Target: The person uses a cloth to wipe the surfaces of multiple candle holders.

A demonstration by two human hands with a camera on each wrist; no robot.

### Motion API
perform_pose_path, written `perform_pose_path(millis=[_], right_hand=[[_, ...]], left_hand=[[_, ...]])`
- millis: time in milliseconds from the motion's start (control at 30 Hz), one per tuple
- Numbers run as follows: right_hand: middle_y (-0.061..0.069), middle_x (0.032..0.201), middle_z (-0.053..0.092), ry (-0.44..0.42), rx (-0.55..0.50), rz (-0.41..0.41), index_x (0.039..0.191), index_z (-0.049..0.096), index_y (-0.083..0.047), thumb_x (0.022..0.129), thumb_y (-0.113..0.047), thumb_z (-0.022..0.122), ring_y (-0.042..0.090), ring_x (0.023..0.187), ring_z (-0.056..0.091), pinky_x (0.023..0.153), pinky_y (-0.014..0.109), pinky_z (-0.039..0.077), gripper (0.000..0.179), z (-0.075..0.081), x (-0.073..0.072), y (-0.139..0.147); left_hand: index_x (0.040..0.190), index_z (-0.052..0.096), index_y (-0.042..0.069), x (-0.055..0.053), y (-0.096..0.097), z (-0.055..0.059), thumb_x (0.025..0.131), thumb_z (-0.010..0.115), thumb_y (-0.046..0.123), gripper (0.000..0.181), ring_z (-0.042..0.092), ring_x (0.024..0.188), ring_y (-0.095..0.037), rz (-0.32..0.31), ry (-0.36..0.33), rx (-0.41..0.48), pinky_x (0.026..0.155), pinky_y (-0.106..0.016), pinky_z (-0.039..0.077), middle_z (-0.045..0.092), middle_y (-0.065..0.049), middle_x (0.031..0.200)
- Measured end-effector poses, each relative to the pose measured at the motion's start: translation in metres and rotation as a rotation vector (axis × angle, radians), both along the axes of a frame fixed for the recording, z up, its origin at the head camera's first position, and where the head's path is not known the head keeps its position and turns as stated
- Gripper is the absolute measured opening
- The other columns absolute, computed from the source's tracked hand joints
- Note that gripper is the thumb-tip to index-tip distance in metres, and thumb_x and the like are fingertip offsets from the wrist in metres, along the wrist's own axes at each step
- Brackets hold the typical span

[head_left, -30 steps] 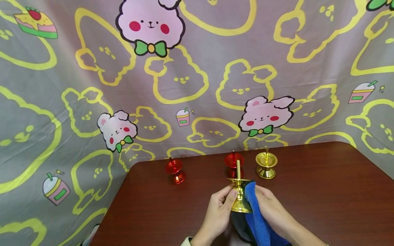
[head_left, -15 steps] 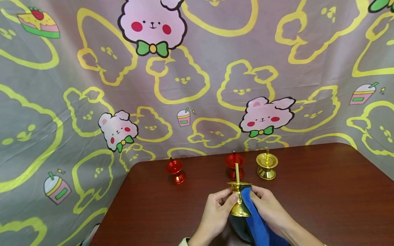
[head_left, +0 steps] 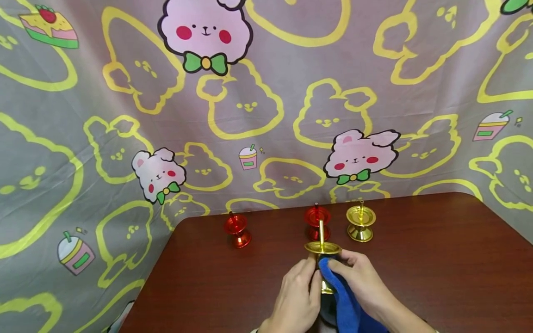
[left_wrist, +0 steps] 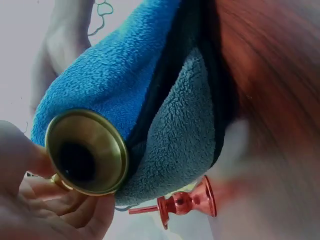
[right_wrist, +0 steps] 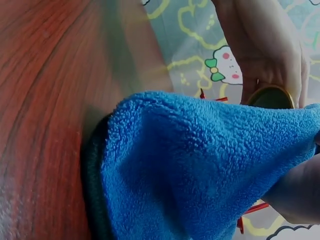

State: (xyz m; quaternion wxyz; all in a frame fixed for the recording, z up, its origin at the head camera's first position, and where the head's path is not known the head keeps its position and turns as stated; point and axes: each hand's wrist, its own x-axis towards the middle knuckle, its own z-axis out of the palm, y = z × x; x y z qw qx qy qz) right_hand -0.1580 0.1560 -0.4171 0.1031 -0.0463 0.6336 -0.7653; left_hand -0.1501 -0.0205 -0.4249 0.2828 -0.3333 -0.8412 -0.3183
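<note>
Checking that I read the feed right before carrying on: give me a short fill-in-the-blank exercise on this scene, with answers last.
1. The left hand grips a shiny holder coloured ____.
2. In the head view, the right hand grips a cloth that looks mainly ____.
3. The number of red holders standing on the table is ____.
4. In the head view, the non-red tabletop holder stands to the ____ of both red ones.

Missing words: gold; blue; two; right.
</note>
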Motion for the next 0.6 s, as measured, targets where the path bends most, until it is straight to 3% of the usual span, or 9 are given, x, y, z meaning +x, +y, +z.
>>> perform_pose_path(millis=[100,167,267,333,400,500,600], right_hand=[[0.011,0.105,0.071,-0.032,-0.027,0.002,0.132,0.052,0.016,0.100,-0.010,0.056,0.015,0.093,0.066,0.079,0.029,0.055,0.041,0.002,0.001,0.000],[0.011,0.105,0.071,-0.054,-0.039,0.014,0.133,0.050,0.016,0.101,-0.011,0.054,0.016,0.095,0.066,0.080,0.030,0.055,0.042,0.002,0.002,0.000],[0.012,0.105,0.070,-0.067,-0.019,0.020,0.139,0.042,0.016,0.102,-0.013,0.051,0.017,0.097,0.066,0.082,0.030,0.055,0.048,0.000,0.004,-0.002],[0.012,0.106,0.069,-0.062,0.004,-0.004,0.142,0.039,0.015,0.103,-0.013,0.051,0.017,0.097,0.066,0.081,0.029,0.054,0.050,-0.001,0.006,-0.005],[0.013,0.106,0.069,-0.047,0.038,-0.079,0.141,0.042,0.013,0.101,-0.011,0.053,0.017,0.095,0.066,0.079,0.028,0.054,0.048,-0.003,0.008,-0.011],[0.014,0.113,0.068,-0.015,0.110,-0.216,0.137,0.052,0.009,0.099,-0.009,0.057,0.017,0.100,0.063,0.081,0.024,0.052,0.041,-0.007,0.009,-0.022],[0.017,0.124,0.064,0.012,0.184,-0.305,0.133,0.056,0.006,0.100,-0.008,0.055,0.020,0.114,0.056,0.091,0.026,0.047,0.036,-0.009,0.009,-0.030]], left_hand=[[0.111,0.066,0.013,-0.001,0.000,0.001,0.097,0.062,0.006,0.016,0.056,0.076,-0.001,-0.039,-0.065,0.069,0.066,-0.014,0.046,0.064,0.007,0.089],[0.105,0.068,0.016,-0.002,0.000,0.003,0.096,0.066,0.007,0.013,0.049,0.065,0.005,-0.051,-0.139,0.123,0.056,-0.011,0.042,0.059,0.011,0.078],[0.096,0.070,0.021,-0.002,0.001,0.004,0.092,0.071,0.010,0.012,0.036,0.050,0.011,-0.020,-0.243,0.169,0.042,-0.012,0.033,0.046,0.017,0.060],[0.089,0.070,0.022,-0.001,0.003,0.004,0.089,0.074,0.009,0.013,0.031,0.045,0.012,0.023,-0.239,0.154,0.039,-0.013,0.029,0.041,0.017,0.053],[0.085,0.071,0.020,-0.001,0.006,0.003,0.085,0.076,0.008,0.013,0.039,0.045,0.010,0.073,-0.155,0.105,0.042,-0.013,0.032,0.049,0.015,0.053],[0.085,0.075,0.014,-0.004,0.012,-0.002,0.075,0.078,0.007,0.012,0.056,0.052,0.002,0.174,0.087,-0.007,0.053,-0.015,0.038,0.067,0.009,0.065],[0.084,0.077,0.011,-0.008,0.017,-0.006,0.066,0.080,0.008,0.018,0.062,0.053,-0.006,0.251,0.261,-0.075,0.055,-0.019,0.038,0.070,0.008,0.068]])
